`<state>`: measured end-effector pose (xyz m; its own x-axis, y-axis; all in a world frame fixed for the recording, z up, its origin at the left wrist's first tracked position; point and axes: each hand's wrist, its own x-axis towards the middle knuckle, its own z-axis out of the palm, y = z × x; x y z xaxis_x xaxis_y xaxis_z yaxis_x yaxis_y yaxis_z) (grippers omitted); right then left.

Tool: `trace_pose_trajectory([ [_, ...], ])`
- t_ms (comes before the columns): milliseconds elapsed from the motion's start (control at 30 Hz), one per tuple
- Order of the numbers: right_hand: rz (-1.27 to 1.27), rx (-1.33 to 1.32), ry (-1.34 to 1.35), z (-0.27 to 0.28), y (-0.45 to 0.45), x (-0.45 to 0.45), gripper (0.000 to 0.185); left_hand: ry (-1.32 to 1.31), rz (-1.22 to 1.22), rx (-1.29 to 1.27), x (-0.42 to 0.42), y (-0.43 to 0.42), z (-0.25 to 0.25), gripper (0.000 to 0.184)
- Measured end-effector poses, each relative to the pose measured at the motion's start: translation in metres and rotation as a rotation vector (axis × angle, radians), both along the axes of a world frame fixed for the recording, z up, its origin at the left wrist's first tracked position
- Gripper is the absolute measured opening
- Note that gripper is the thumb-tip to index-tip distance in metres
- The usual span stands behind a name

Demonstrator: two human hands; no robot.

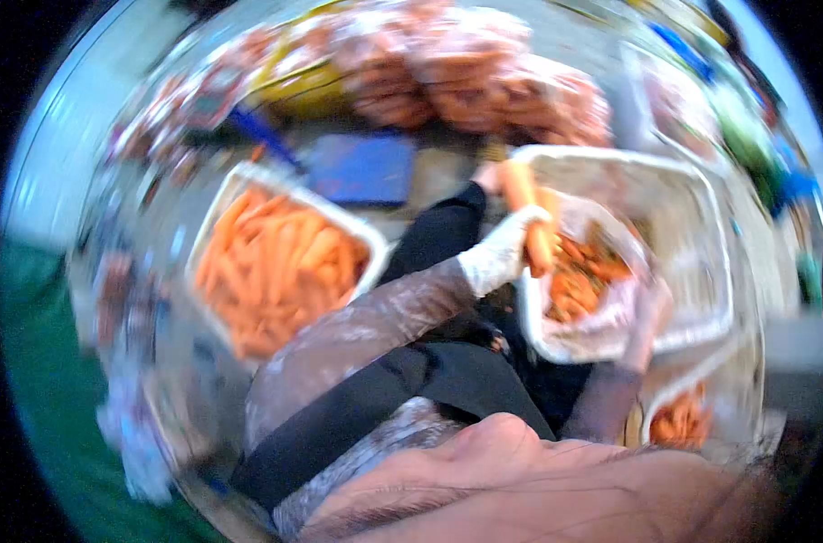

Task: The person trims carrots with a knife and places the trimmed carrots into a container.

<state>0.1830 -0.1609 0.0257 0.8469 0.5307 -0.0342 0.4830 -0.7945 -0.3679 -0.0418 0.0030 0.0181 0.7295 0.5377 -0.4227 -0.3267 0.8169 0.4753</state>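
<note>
My left hand (524,233), in a white glove, is closed around a large carrot (519,184) over the left rim of a white tub (721,244). At least one more carrot lies against it there. Inside the tub sits an open pale pink bag (610,312) with orange carrot pieces (576,294) in it. My right hand (654,306), bare and blurred, is at the bag's right edge, with its fingers closed on the bag. On the left stands a white crate (214,312) full of carrots (285,253).
Bags of carrots (470,68) are piled at the back. A blue platform (361,169) stands behind the crate. Another white container (646,421) with carrot pieces is at the lower right. Further bags (678,104) lie at the upper right.
</note>
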Motion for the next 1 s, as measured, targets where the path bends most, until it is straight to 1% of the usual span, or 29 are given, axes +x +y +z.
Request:
trace_pose_trajectory([
  [33, 0.036, -0.047, -0.023, -0.014, 0.005, 0.009, 0.048, 0.087, 0.084, 0.089, -0.018, 0.008, 0.003, 0.047],
  [100, 0.04, -0.016, -0.088, 0.013, 0.016, -0.018, 0.048, 0.211, 0.163, 0.421, -0.068, 0.037, 0.009, 0.036],
  [133, 0.071, -0.017, -0.09, 0.001, 0.014, -0.011, 0.048, 0.269, 0.259, 0.443, -0.095, 0.053, 0.005, 0.032],
  [167, 0.106, -0.015, -0.094, -0.018, 0.012, 0.002, 0.047, 0.268, 0.312, 0.455, -0.125, 0.073, 0.001, 0.035],
  [200, 0.136, -0.008, -0.097, -0.03, 0.008, 0.013, 0.046, 0.221, 0.334, 0.375, -0.165, 0.097, -0.015, 0.039],
  [233, 0.14, -0.008, -0.098, -0.033, 0.006, 0.016, 0.046, 0.152, 0.306, 0.343, -0.209, 0.115, -0.019, 0.046],
  [267, 0.18, 0.003, -0.117, -0.038, 0.005, 0.018, 0.045, 0.134, 0.381, 0.144, -0.253, 0.128, -0.023, 0.043],
  [300, 0.219, 0.014, -0.133, -0.04, 0.005, 0.018, 0.044, 0.029, 0.47, 0.164, -0.296, 0.133, -0.03, 0.039],
  [333, 0.224, 0.013, -0.126, -0.038, 0.005, 0.016, 0.044, 0.206, 0.685, 0.272, -0.316, 0.116, -0.006, 0.04],
  [367, 0.207, -0.032, -0.09, -0.035, 0.006, 0.016, 0.038, 0.391, 0.902, 0.383, -0.336, 0.096, 0.02, 0.041],
  [400, 0.194, -0.074, -0.053, -0.036, 0.009, 0.014, 0.034, 0.374, 0.919, 0.2, -0.38, 0.111, 0.01, 0.038],
  [433, 0.208, -0.071, -0.044, -0.041, 0.011, 0.014, 0.034, 0.351, 0.933, 0.016, -0.421, 0.13, -0.005, 0.035],
  [500, 0.211, -0.013, -0.058, -0.051, 0.009, 0.021, 0.033, 0.473, 1.077, -0.085, -0.463, 0.135, -0.016, 0.03],
  [567, 0.249, -0.028, -0.04, -0.053, 0.011, 0.02, 0.034, 0.528, 1.043, -0.104, -0.493, 0.131, -0.029, 0.032],
  [633, 0.282, -0.022, -0.143, -0.056, 0.009, 0.019, 0.035, 1.218, 0.841, 0.241, -0.496, 0.119, -0.028, 0.037],
  [667, 0.277, -0.032, -0.141, -0.059, 0.009, 0.021, 0.035, 1.35, 0.782, 0.242, -0.546, 0.137, -0.076, 0.045],
  [700, 0.328, 0.052, -0.138, -0.066, 0.009, 0.026, 0.036, 1.89, 0.598, 0.34, -0.546, 0.135, -0.079, 0.046],
  [733, 0.359, 0.13, -0.135, -0.077, 0.005, 0.034, 0.038, 2.406, 0.334, 0.467, -0.538, 0.133, -0.08, 0.047],
  [767, 0.318, 0.187, -0.05, -0.065, 0.001, 0.021, 0.036, 2.561, -0.058, 0.619, -0.516, 0.119, -0.06, 0.044],
  [800, 0.274, 0.246, 0.031, -0.05, 0.001, 0.006, 0.034, 2.468, -0.561, 0.945, -0.571, 0.138, -0.109, 0.039],
  [833, 0.263, 0.299, -0.024, -0.055, -0.007, 0.01, 0.035, 2.442, -0.328, 0.946, -0.527, 0.119, -0.069, 0.037],
  [900, 0.24, 0.401, -0.137, -0.065, -0.022, 0.021, 0.038, 2.368, -0.504, 1.107, -0.508, 0.144, -0.062, 0.049],
  [933, 0.182, 0.33, -0.092, -0.043, -0.022, 0.013, 0.036, 2.724, -0.439, 0.97, -0.452, 0.132, -0.031, 0.06],
  [967, 0.053, 0.428, 0.059, -0.018, -0.019, -0.003, 0.032, 2.605, -0.36, 1.174, -0.413, 0.138, -0.02, 0.059],
  [1000, -0.05, 0.593, 0.276, -0.006, -0.023, -0.006, 0.028, 2.469, -0.304, 1.362, -0.371, 0.143, -0.006, 0.059],
])
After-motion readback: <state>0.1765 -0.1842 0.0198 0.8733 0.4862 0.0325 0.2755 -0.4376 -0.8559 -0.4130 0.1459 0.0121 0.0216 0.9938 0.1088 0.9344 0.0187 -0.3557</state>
